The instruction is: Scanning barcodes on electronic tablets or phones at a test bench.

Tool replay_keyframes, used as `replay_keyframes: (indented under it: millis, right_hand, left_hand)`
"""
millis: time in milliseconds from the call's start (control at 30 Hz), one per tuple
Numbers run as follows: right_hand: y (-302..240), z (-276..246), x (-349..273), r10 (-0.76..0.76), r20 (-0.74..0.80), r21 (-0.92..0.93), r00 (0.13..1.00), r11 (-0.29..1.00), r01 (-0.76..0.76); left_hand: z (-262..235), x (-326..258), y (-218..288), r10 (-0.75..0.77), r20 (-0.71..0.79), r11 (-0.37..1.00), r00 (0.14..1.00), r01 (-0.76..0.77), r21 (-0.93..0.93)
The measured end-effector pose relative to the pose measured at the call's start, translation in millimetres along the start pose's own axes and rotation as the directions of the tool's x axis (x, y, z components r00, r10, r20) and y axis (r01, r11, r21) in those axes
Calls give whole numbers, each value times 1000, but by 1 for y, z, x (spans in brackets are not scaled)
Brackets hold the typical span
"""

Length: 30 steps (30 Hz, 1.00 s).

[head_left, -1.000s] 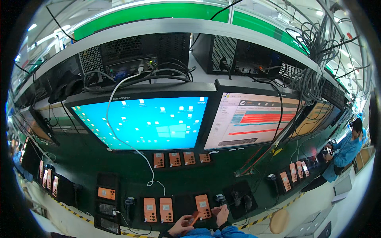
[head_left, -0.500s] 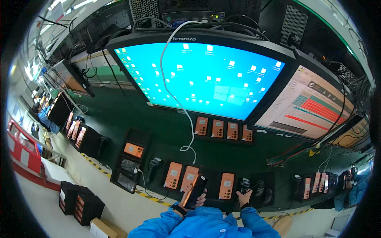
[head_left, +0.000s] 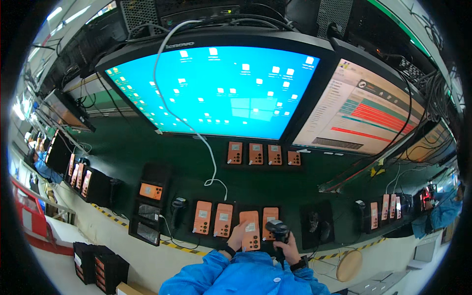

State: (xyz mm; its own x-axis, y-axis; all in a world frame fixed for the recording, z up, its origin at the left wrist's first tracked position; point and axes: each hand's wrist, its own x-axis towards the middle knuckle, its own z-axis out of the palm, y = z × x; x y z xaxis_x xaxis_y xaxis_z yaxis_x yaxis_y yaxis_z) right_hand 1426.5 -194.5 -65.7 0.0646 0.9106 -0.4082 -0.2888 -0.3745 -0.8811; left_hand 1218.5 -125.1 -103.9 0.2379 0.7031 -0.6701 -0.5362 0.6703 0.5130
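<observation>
The left hand (head_left: 237,237) holds an orange handheld device (head_left: 250,230) by its lower left edge, fingers closed on it, the device tilted up off the green bench (head_left: 162,162) just above the person's chest. The right hand (head_left: 287,247) is wrapped around the grip of a black barcode scanner (head_left: 278,231), whose head sits right beside the device's right edge, apparently angled toward its face. This looks like the scanning step: one unit lifted from the front row and presented to the reader. The next move calls for lining the scanner head up with the small pale label on the device's upper face, holding both steady.

Three more orange devices lie in the front row: two to the left (head_left: 202,217) (head_left: 223,220) and one just behind the scanner (head_left: 270,216), close enough that the scanner head nearly overlaps it. A second scanner (head_left: 177,206) stands in a holder further left, and a black mouse (head_left: 324,230) rests on a dark pad to the right. A white cable (head_left: 211,162) hangs from the blue monitor (head_left: 216,88) and loops onto the bench just behind the row, so room behind the held unit is tight. The freest space is toward the person, over the yellow-and-black striped bench edge (head_left: 187,248)
</observation>
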Motion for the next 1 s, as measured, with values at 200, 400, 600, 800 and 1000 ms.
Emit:
replay_keyframes:
  millis: [200, 400, 600, 800, 1000]
  right_hand:
    - [0, 12, -7, 144, 144, 138, 979, 977, -164]
    - [-2, 14, -12, 171, 98, 62, 980, 982, -178]
    - [-16, 26, -15, 170, 177, 130, 969, 972, -194]
    - [6, 30, -20, -16, -6, 193, 1000, 981, 17]
    - [7, 27, -12, -18, 104, 151, 994, 989, 2]
  left_hand:
    - [10, 13, -7, 16, 142, 999, 990, -9, -49]
    - [40, -16, 15, 161, 150, 941, 976, -197, 274]
    - [6, 20, -8, 48, 114, 999, 992, -47, -6]
    - [2, 24, -23, 234, 190, 936, 954, -273, 221]
    - [2, 10, -12, -218, 367, 970, 905, 241, -18]
